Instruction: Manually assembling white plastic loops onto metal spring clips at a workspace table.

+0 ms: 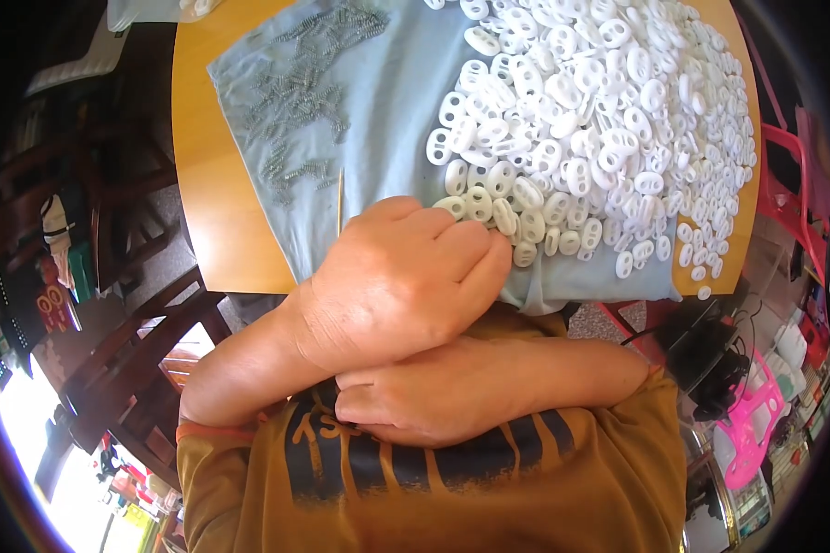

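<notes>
My left hand point(406, 281) is closed, knuckles up, at the near edge of a heap of white oval two-hole plastic pieces point(572, 120). Its curled fingertips are out of sight, so anything in them is hidden. My right hand point(424, 401) lies crossed beneath the left wrist, close against my shirt. Its fingers are curled too, and I cannot see what they hold. Just beyond my left hand a thin tan stick point(340, 201) shows against the cloth; its lower end is hidden. Small metal coil springs point(300, 92) lie scattered at the far left.
A light blue cloth point(397, 111) covers much of the wooden table point(198, 138). Some white pieces spill past the cloth at the right. Dark wooden chairs point(138, 369) stand to the left, a pink plastic object point(752, 433) to the right.
</notes>
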Available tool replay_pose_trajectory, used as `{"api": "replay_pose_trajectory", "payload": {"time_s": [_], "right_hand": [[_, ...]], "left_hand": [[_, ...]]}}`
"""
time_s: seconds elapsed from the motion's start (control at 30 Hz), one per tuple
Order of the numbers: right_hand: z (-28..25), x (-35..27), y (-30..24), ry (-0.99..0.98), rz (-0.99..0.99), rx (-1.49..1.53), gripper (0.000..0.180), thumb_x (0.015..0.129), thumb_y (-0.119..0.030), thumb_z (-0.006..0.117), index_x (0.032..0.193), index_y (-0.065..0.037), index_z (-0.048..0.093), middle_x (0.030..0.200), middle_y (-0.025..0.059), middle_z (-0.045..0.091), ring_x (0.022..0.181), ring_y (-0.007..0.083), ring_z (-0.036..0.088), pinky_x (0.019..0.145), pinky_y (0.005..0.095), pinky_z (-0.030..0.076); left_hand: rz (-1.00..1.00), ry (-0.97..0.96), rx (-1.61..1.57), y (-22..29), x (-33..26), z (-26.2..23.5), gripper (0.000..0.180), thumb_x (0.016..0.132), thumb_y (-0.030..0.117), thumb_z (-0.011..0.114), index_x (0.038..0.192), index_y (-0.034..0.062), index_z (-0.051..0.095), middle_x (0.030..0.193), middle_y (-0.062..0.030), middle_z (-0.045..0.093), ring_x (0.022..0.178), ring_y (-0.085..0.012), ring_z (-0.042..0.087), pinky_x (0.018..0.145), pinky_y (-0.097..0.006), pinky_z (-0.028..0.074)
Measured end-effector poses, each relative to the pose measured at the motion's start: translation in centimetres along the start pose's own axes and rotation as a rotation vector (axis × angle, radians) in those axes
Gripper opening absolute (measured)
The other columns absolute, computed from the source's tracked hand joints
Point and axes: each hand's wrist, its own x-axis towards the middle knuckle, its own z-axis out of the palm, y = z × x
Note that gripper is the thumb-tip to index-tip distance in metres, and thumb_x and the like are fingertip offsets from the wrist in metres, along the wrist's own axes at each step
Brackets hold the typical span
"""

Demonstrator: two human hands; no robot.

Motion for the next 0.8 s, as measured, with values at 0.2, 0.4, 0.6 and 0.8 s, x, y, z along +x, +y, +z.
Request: {"api": "replay_pose_trajectory", "payload": {"time_s": [0.2,0.4,0.6,0.8], "right_hand": [[0.7,0.1,0.2,0.031,-0.013,0.074,0.016,0.083,-0.011,0.046,0.082,0.000,0.057,0.079,0.0182,0.057,0.071,0.0314,0.055,0.066,0.0381,0.046],[0.5,-0.1,-0.5,-0.087,0.046,-0.193,0.012,0.087,-0.013,0.050,0.091,-0.004,0.057,0.087,0.0121,0.058,0.081,0.0276,0.055,0.070,0.0363,0.044],[0.4,0.3,-0.5,-0.159,0.044,-0.225,0.025,0.091,-0.017,0.049,0.110,-0.002,0.056,0.109,0.0127,0.058,0.102,0.0257,0.056,0.086,0.0330,0.045],[1.2,0.0,-0.5,-0.113,0.147,-0.073,0.033,0.094,-0.027,0.046,0.119,-0.006,0.053,0.117,0.0117,0.056,0.108,0.0225,0.053,0.091,0.0335,0.042]], "left_hand": [[-0.013,-0.107,0.012,0.2,0.0,-0.2,0.029,0.063,0.012,0.059,0.091,0.0028,0.059,0.064,0.0010,0.044,0.057,-0.0152,0.050,0.049,-0.029,0.038],[-0.059,-0.183,-0.075,0.6,0.5,-0.1,0.012,0.067,0.015,0.055,0.077,0.0092,0.052,0.064,0.0006,0.046,0.058,-0.0158,0.052,0.050,-0.030,0.038],[-0.179,-0.335,-0.113,1.3,1.1,-0.2,0.007,0.070,0.015,0.057,0.069,0.0085,0.060,0.066,-0.0054,0.059,0.061,-0.0208,0.061,0.051,-0.033,0.046],[-0.215,-0.387,-0.200,1.2,2.2,-0.4,0.011,0.071,0.014,0.058,0.067,0.0072,0.065,0.065,-0.0097,0.063,0.061,-0.0243,0.065,0.050,-0.036,0.050]]}}
